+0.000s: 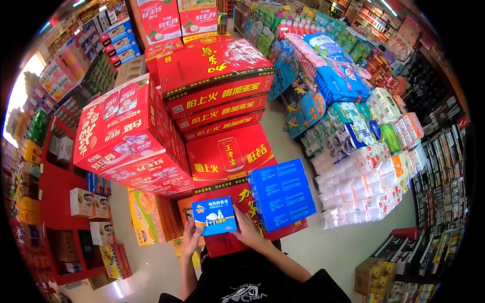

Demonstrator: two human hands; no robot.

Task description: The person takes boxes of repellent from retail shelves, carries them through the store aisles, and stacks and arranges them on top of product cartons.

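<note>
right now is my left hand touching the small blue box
Touching: the head view shows the left hand gripping the small blue box at its lower left corner, thumb over the front.

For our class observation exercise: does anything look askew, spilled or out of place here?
Nothing looks spilled, and the held blue box looks undamaged. The lone dark bottle among the stacked cartons at the top looks slightly out of place, being loose amid boxed goods. Any lean may just be lens distortion.
</note>
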